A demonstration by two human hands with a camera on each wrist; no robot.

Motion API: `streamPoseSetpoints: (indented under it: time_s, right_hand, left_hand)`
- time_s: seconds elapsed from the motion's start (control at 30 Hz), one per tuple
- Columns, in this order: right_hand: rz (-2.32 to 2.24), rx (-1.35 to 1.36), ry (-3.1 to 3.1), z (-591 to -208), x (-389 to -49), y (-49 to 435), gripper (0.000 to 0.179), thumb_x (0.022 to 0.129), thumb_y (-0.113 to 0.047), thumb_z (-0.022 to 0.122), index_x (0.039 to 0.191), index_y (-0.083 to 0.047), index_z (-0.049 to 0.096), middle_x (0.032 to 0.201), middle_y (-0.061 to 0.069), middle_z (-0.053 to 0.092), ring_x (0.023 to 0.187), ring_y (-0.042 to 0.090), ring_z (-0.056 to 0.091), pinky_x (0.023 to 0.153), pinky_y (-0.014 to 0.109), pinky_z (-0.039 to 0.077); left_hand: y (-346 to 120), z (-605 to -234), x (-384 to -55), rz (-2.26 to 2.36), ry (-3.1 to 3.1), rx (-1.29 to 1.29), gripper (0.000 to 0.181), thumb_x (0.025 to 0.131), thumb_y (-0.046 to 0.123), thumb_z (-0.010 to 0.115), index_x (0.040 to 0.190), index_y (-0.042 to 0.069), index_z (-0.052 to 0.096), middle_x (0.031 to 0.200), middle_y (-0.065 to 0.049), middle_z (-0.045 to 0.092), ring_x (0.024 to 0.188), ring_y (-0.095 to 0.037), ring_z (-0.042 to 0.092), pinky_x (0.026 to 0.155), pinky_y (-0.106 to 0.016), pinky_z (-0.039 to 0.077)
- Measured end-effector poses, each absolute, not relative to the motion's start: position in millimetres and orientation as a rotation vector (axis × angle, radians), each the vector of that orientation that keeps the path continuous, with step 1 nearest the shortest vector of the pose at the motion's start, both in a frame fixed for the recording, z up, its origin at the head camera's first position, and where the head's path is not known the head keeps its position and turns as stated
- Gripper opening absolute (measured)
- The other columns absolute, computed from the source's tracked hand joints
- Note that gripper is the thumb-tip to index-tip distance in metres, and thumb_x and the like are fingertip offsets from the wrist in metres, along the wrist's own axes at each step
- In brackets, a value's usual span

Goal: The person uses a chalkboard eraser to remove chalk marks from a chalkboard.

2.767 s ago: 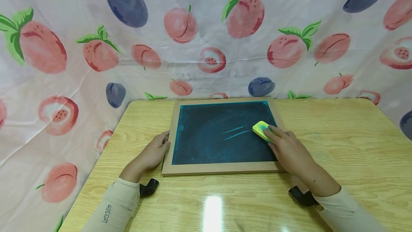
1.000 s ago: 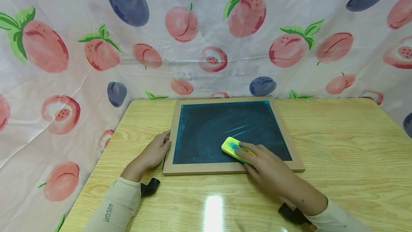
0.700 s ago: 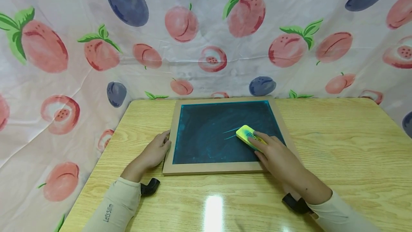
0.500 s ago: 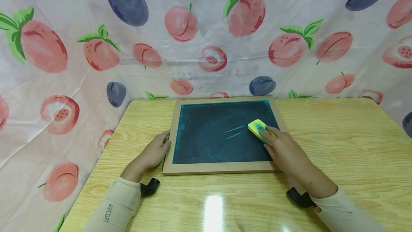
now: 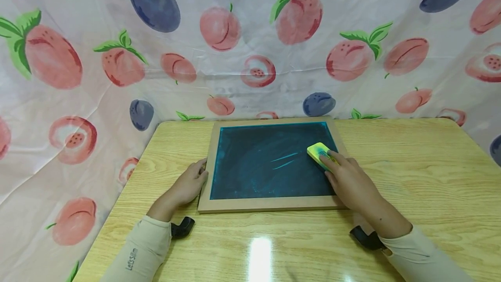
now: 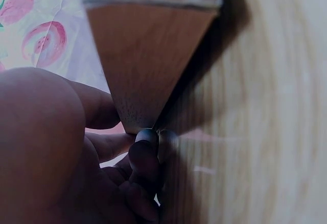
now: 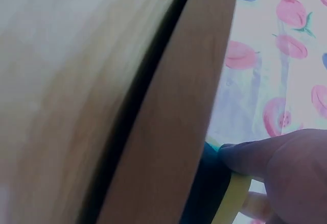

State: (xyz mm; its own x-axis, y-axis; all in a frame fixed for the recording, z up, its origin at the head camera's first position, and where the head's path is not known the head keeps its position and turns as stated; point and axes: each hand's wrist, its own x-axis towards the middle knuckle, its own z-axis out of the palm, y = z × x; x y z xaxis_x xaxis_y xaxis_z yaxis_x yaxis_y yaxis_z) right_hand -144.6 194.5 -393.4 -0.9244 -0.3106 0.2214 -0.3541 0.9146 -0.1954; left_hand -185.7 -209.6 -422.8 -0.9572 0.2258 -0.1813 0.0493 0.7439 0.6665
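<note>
A wood-framed chalkboard (image 5: 250, 160) lies on the table, with two slanting blue chalk lines (image 5: 285, 160) right of its middle. My right hand (image 5: 354, 182) grips a yellow chalkboard eraser (image 5: 318, 150) by its near end, over the board's right part. In the right wrist view the thumb presses the eraser's side (image 7: 232, 198), beside its dark felt. At the board's left edge, my left hand (image 5: 189, 184) holds the frame. The left wrist view shows its fingers (image 6: 104, 145) around the frame's side (image 6: 148, 55), some of them in shadow near the tabletop.
The light wood table (image 5: 422, 177) runs back to a fruit-print cloth (image 5: 250, 42) hung behind and at the sides. A black wrist mount (image 5: 182, 228) sits under the left sleeve, another wrist mount (image 5: 368, 239) under the right.
The right hand brought the eraser down-left across the board, then back up to the right. The lower chalk line is shorter at its right end. The left hand stayed put.
</note>
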Motion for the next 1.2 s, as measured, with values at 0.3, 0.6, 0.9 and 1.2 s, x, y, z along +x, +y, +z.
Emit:
streamPoseSetpoints:
  time_s: [0.3, 0.6, 0.9, 1.2]
  right_hand:
    - [0.321, 0.706, -2.822, -398, -139, 180, 0.044, 0.089, -0.015, 0.060, 0.132, -0.013, 0.051, 0.137, 0.016, 0.045, 0.106, 0.035, 0.054, 0.084, 0.046, 0.048]
    - [0.346, 0.895, -2.806, -397, -117, 148, 0.049, 0.089, -0.019, 0.062, 0.135, -0.022, 0.048, 0.141, 0.005, 0.043, 0.110, 0.023, 0.052, 0.081, 0.034, 0.051]
    - [0.365, 1.019, -2.814, -395, -96, 131, 0.049, 0.094, -0.023, 0.053, 0.140, -0.032, 0.039, 0.144, -0.006, 0.039, 0.106, 0.010, 0.046, 0.081, 0.026, 0.048]
    - [0.415, 0.981, -2.852, -394, -102, 131, 0.049, 0.092, -0.023, 0.056, 0.139, -0.032, 0.042, 0.144, -0.005, 0.038, 0.114, 0.012, 0.046, 0.086, 0.029, 0.048]
  left_hand:
    - [-208, -422, -185, 1.021, 2.696, 0.219, 0.050, 0.101, 0.023, 0.031, 0.148, 0.009, 0.018, 0.104, -0.010, 0.046, 0.082, -0.019, 0.046, 0.070, -0.031, 0.038]
    - [-209, -424, -186, 1.031, 2.695, 0.229, 0.050, 0.101, 0.023, 0.030, 0.148, 0.010, 0.018, 0.104, -0.010, 0.046, 0.082, -0.019, 0.045, 0.071, -0.031, 0.038]
    - [-210, -423, -186, 1.016, 2.699, 0.229, 0.050, 0.101, 0.023, 0.031, 0.148, 0.009, 0.018, 0.103, -0.010, 0.045, 0.081, -0.019, 0.045, 0.069, -0.031, 0.038]
    - [-210, -423, -185, 1.028, 2.702, 0.231, 0.049, 0.101, 0.022, 0.031, 0.147, 0.009, 0.019, 0.102, -0.010, 0.045, 0.081, -0.020, 0.044, 0.069, -0.031, 0.037]
